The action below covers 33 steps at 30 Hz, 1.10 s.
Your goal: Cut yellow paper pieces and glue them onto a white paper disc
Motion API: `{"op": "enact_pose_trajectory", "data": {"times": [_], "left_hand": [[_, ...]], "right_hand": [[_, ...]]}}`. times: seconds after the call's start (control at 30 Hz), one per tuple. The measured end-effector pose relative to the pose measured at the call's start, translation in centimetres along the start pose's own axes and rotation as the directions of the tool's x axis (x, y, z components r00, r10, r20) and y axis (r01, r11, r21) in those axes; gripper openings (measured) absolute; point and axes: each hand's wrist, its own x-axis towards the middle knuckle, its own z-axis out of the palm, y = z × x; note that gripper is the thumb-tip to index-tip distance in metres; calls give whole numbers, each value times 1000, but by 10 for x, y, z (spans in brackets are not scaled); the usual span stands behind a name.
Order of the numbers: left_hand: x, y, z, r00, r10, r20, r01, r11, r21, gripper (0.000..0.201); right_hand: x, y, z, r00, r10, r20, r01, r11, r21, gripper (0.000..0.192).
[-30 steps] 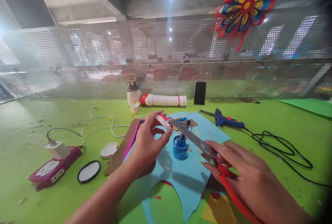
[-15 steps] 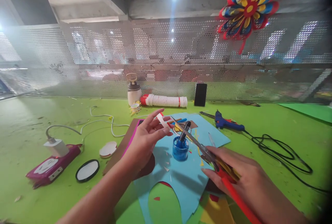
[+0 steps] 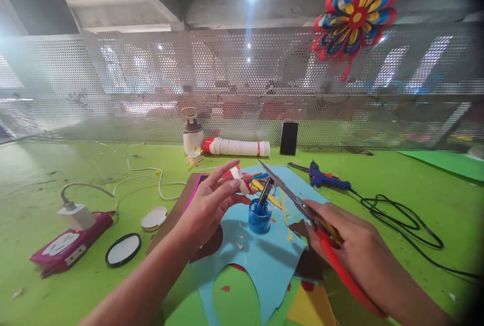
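Observation:
Between the thumb and fingers of my left hand (image 3: 209, 202) is a small white paper piece (image 3: 238, 177) with red edges. My right hand (image 3: 357, 248) grips scissors (image 3: 298, 202) with red handles; their blades point up and left, a little apart from the paper piece. Below the blades, a blue jar (image 3: 259, 216) holds a black marker (image 3: 266, 191). It stands on a cut light-blue sheet (image 3: 264, 270) strewn with paper scraps. Brown paper (image 3: 209, 245) lies under my left wrist, partly hidden by it.
A blue glue gun (image 3: 327, 177) lies right with its black cable coiled. To the left are a purple power strip (image 3: 71, 245) with a charger, a black-rimmed disc (image 3: 123, 250) and a white lid (image 3: 154, 218). Behind stand a bottle (image 3: 193, 137), a ribbed white tube (image 3: 238, 147) and a phone (image 3: 289, 138).
The paper piece has turned in my left fingers, showing more red. The scissors' blades have shifted slightly up and right, away from the paper. The whole view has moved a little.

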Motion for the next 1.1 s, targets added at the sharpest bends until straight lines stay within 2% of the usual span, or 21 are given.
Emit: {"op": "enact_pose_trajectory", "data": {"times": [0.1,0.23,0.4,0.57,0.83,1.1], "left_hand": [[0,1,1,999,32,-8,-32,999,27,43],[2,1,1,988,130,-87,-121,987,107,45],[3,2,4,975,179,-133,-155,973,172,49],[2,0,7,962,219,-161,-152,924,350,52],[5,-6,5,958,239,-159,-156,897,413,51],[4,-9,3,959,252,-132,-185,904,385,48]], "right_hand": [[-2,-2,1,999,7,35,-9,998,59,37],[-7,-7,6,997,-76,16,75,996,55,41],[-9,-10,9,979,-202,-34,194,968,-156,44],[-7,-6,10,955,-291,-56,257,908,-332,43],[-6,-9,11,949,-307,-69,267,902,-339,43],[-8,-9,11,971,-240,4,229,919,-321,47]]}}
